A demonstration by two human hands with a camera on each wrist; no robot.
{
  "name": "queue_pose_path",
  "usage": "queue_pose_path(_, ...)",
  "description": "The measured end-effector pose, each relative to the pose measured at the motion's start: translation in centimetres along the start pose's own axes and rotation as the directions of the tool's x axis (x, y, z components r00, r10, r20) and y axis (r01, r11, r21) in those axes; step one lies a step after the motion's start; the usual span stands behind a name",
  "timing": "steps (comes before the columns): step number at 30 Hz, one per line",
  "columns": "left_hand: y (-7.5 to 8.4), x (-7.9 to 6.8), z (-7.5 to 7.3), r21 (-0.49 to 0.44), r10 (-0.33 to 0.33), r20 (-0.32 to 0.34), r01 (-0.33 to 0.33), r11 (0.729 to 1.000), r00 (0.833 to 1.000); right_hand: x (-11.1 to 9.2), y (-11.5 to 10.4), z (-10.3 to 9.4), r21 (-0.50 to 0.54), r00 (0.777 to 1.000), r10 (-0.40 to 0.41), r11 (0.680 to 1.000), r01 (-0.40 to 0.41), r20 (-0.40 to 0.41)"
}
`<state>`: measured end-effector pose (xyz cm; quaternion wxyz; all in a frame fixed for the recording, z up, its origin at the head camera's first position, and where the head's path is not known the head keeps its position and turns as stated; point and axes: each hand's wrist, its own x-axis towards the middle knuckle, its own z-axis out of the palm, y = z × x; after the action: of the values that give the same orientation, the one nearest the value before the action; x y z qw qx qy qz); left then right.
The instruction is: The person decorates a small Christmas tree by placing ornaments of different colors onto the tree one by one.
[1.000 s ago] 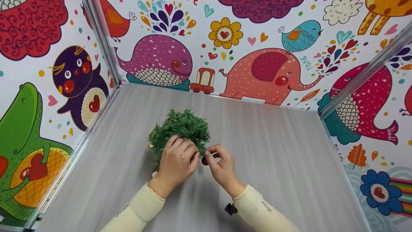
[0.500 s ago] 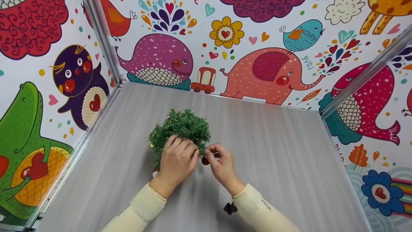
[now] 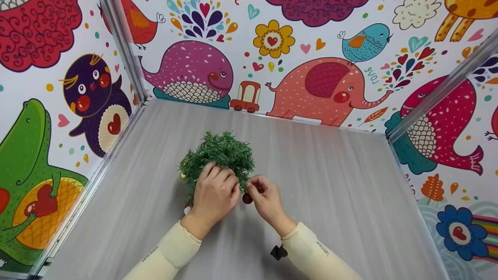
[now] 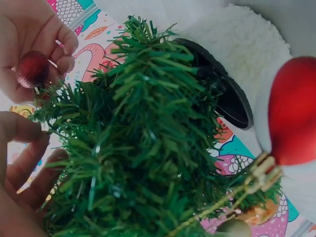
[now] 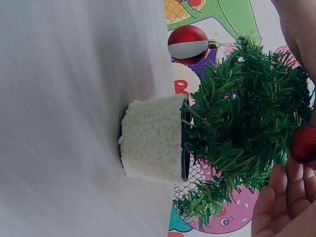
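A small artificial Christmas tree point(image 3: 225, 149) with bushy green branches stands on the table, in a pot point(image 5: 153, 138) wrapped in fluffy white. My left hand point(image 3: 218, 190) lies over the near side of it, fingers pinching a branch tip. Just to its right, my right hand point(image 3: 266, 196) pinches the top of a dark red Christmas ball point(image 3: 247, 198), which hangs below thumb and forefinger beside that branch. The ball's loop is hidden by the fingers. In the right wrist view a red-and-white ball point(image 5: 187, 34) hangs on the tree's left side.
A gold ball point(image 3: 182, 176) shows at the tree's left edge. Grey wood-grain table point(image 3: 330, 186) surrounds the tree, bounded by printed cartoon walls point(image 3: 311, 35) with metal corner posts. A black piece point(image 3: 278, 252) juts from the right sleeve.
The red ball has dropped slightly, and the right fingers have shifted a little around its top. The left hand and tree stay nearly still.
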<state>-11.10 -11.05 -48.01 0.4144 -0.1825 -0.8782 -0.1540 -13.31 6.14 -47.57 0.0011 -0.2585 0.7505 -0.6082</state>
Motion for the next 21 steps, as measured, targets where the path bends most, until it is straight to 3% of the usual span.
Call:
queue_pose_path(5, 0.0, -0.2, -0.1, 0.009, 0.022, 0.036, -0.022, 1.0, 0.999, -0.1, 0.3, -0.1, -0.04, 0.999, -0.036, 0.999, 0.036, 0.014)
queue_pose_path(14, 0.0, -0.2, -0.6, 0.029, 0.089, 0.102, -0.092, 0.995, 0.991, -0.2, 1.1, -0.4, -0.167, 0.977, -0.21, 0.963, 0.212, 0.031)
queue_pose_path(21, 0.0, -0.2, -0.6, 0.028, 0.1, 0.119, -0.104, 0.994, 0.988, -0.2, 1.0, -0.6, -0.163, 0.968, -0.234, 0.955, 0.246, 0.092)
